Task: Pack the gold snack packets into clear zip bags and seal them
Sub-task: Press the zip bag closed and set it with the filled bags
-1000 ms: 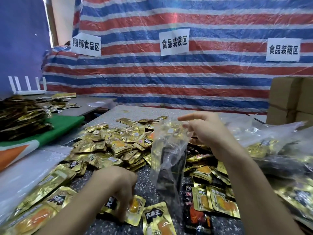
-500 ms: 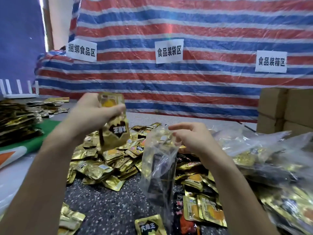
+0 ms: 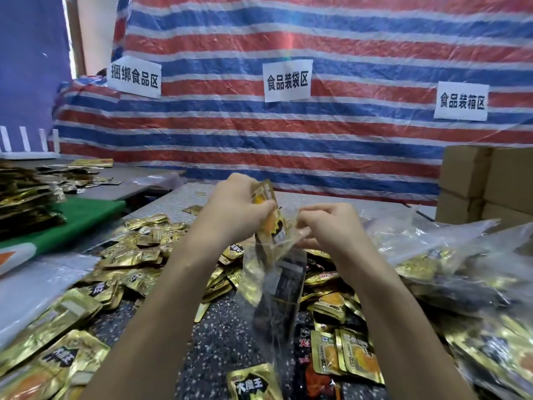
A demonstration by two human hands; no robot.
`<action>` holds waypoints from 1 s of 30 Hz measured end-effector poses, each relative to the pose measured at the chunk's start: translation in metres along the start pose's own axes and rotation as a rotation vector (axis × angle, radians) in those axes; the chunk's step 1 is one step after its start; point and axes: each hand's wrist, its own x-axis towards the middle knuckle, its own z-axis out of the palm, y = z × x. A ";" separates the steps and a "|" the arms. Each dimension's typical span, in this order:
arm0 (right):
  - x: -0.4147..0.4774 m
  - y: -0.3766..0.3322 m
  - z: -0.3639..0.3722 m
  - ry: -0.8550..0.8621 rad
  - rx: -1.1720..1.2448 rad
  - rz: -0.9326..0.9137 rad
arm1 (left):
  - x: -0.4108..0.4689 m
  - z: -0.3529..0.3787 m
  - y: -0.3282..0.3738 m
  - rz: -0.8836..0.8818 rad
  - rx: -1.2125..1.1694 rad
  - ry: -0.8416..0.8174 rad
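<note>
My left hand (image 3: 233,209) grips a gold snack packet (image 3: 266,209) and holds its lower end in the mouth of a clear zip bag (image 3: 274,287). My right hand (image 3: 328,223) pinches the bag's top edge and holds it up above the table. The bag hangs down between my forearms with dark packets inside. A heap of loose gold packets (image 3: 135,255) covers the speckled table (image 3: 219,342) to the left and beneath the bag.
Filled clear bags (image 3: 450,269) pile up on the right. Cardboard boxes (image 3: 487,183) stand at the back right. A green board (image 3: 86,215) with stacked gold packets lies at the left, clear plastic sheets (image 3: 34,287) below it. A striped tarp (image 3: 288,125) with paper signs hangs behind.
My left hand picked a gold packet off the table, lifted it, and brought it right to the bag's mouth. My right hand kept holding the bag.
</note>
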 end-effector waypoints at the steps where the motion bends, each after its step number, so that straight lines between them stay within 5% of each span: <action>1: -0.001 -0.001 0.001 -0.009 0.021 -0.008 | -0.001 0.000 0.000 0.008 0.084 -0.090; 11: -0.006 -0.008 0.000 0.032 0.059 -0.012 | -0.020 -0.027 0.010 0.022 0.253 -0.438; 15: -0.006 -0.011 -0.010 -0.045 0.060 0.057 | -0.012 -0.027 0.001 -0.009 0.231 -0.333; 23: -0.008 -0.010 -0.036 -0.261 -0.492 -0.137 | -0.010 -0.037 -0.010 -0.002 0.094 -0.234; 30: -0.011 -0.013 -0.042 -0.273 -0.207 -0.228 | -0.006 -0.035 -0.012 0.100 -0.277 -0.172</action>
